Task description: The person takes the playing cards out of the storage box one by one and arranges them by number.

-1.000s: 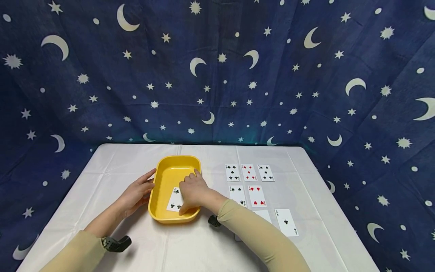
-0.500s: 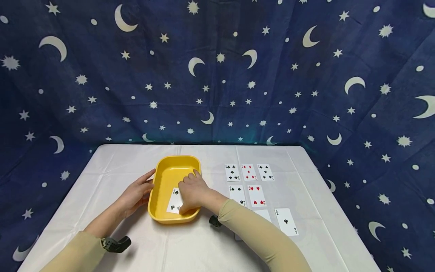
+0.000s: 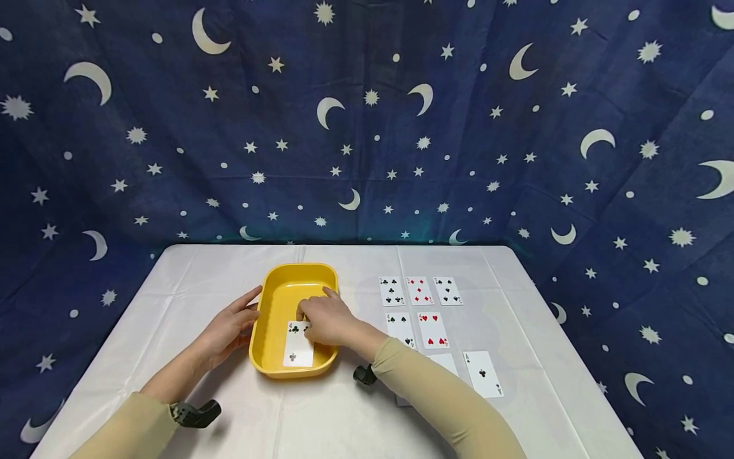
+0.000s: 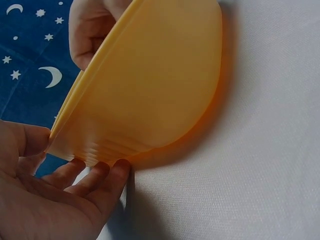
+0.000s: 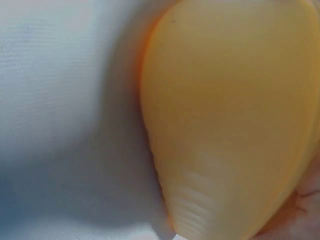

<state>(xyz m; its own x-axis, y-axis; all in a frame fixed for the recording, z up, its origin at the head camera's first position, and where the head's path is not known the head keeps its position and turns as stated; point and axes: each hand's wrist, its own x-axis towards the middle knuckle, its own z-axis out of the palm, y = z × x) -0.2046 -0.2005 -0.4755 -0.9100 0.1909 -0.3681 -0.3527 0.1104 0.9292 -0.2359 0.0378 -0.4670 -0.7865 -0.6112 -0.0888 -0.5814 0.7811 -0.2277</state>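
Observation:
A yellow tray (image 3: 274, 295) stands on the white table (image 3: 201, 274), left of middle. A clubs card (image 3: 299, 347) lies face up on the tray's floor. My right hand (image 3: 323, 317) reaches over the tray's right rim, and its fingertips rest at the card's far edge. My left hand (image 3: 232, 325) lies against the tray's left wall with its thumb at the rim. In the left wrist view the fingers (image 4: 95, 180) lie straight under the tray's outer wall (image 4: 150, 90). The right wrist view shows only that blurred wall (image 5: 225, 115).
Face-up cards lie right of the tray: a far row of three (image 3: 420, 291), a pair (image 3: 433, 330) below it, an ace of clubs (image 3: 483, 374) nearer me, and one card (image 3: 444, 362) half under my right forearm. A star-printed blue curtain (image 3: 367, 127) hangs behind.
My right hand has drawn back toward the far side of the tray, uncovering the card, which now lies straight on the tray floor. The left hand has stayed put.

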